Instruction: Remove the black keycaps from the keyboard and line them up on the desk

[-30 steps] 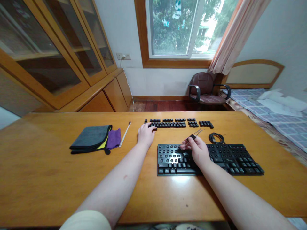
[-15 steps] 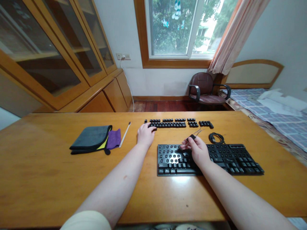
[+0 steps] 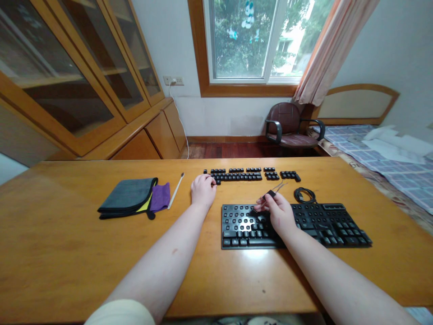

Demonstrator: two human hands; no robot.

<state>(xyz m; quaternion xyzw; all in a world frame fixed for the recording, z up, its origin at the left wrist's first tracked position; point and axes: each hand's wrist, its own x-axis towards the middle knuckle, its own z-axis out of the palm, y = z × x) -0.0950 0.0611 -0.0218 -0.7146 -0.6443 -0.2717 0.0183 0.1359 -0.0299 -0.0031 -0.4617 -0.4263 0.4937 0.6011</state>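
My left hand (image 3: 203,188) rests on the desk at the left end of the rows of loose black keycaps (image 3: 237,177). Its fingers are curled and pinched at a small dark keycap (image 3: 214,182), partly hidden by the fingertips. Over the black keyboard (image 3: 238,241) hovers my right hand (image 3: 279,211), closed around a keycap puller (image 3: 269,194) with a black handle and thin wire loops pointing away. Bare switches show across the keyboard's upper rows, while keycaps still sit on its lower rows and right side.
Left of my left hand lie a white brush (image 3: 176,191), a purple cloth (image 3: 160,197) and a folded grey towel (image 3: 126,195). A coiled black cable (image 3: 305,195) lies behind the keyboard. Beyond the wooden desk (image 3: 61,253) stand a chair (image 3: 286,124) and a bed (image 3: 358,140).
My left hand has shifted slightly left, and its fingers have drawn in from over the keycaps, uncovering some at the row's end. My right hand stays in place with the keycap puller.
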